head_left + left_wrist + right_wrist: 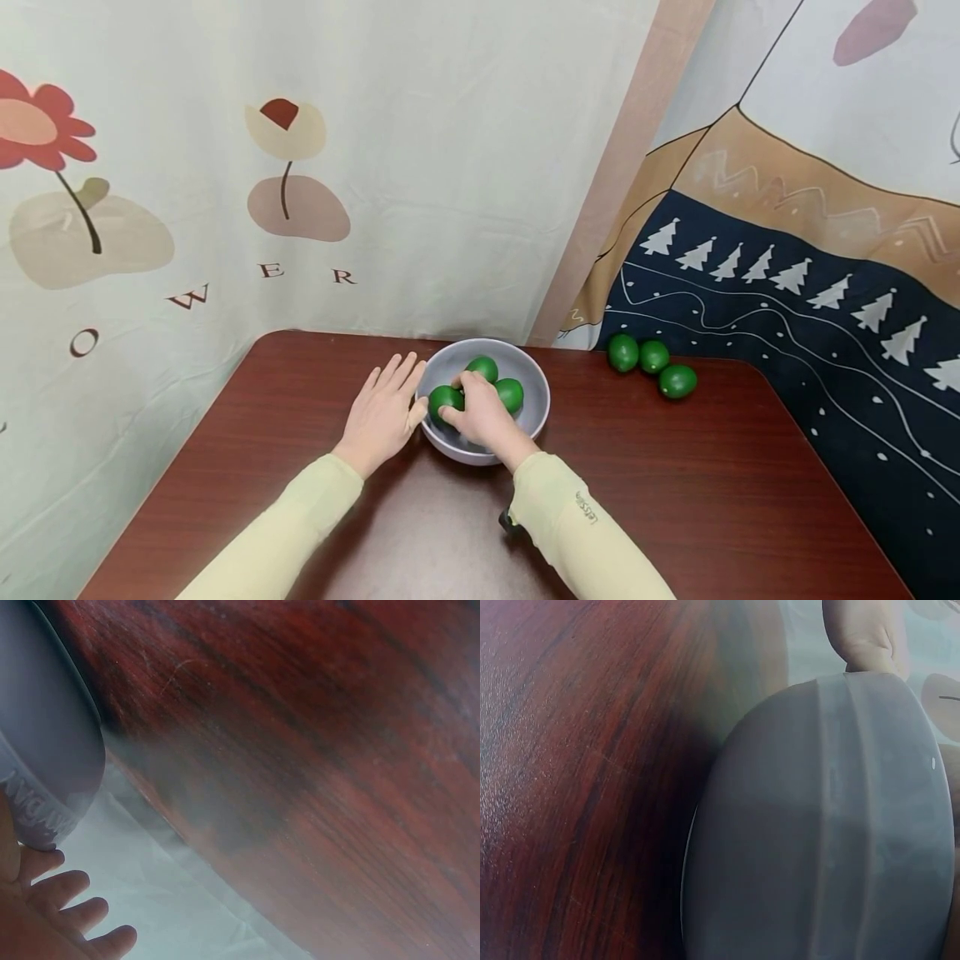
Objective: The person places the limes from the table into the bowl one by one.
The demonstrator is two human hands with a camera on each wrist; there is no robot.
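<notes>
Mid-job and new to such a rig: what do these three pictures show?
There's no machine here: a person works bare-handed. The wide picture comes from a camera worn on the head; the close ones come from each wrist, both showing the side of the grey bowl. It stands on a brown table, with three green fruits to its right. The left hand, fingers straight, is beside the bowl; the right hand reaches in and grips one green fruit, with two others nearby.

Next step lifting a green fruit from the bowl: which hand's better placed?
Right, probably: the right hand reaches into the bowl, thumb and fingers around a green fruit. The left hand is at the bowl's outer side, fingers straight, likelier suited to steadying.
</notes>
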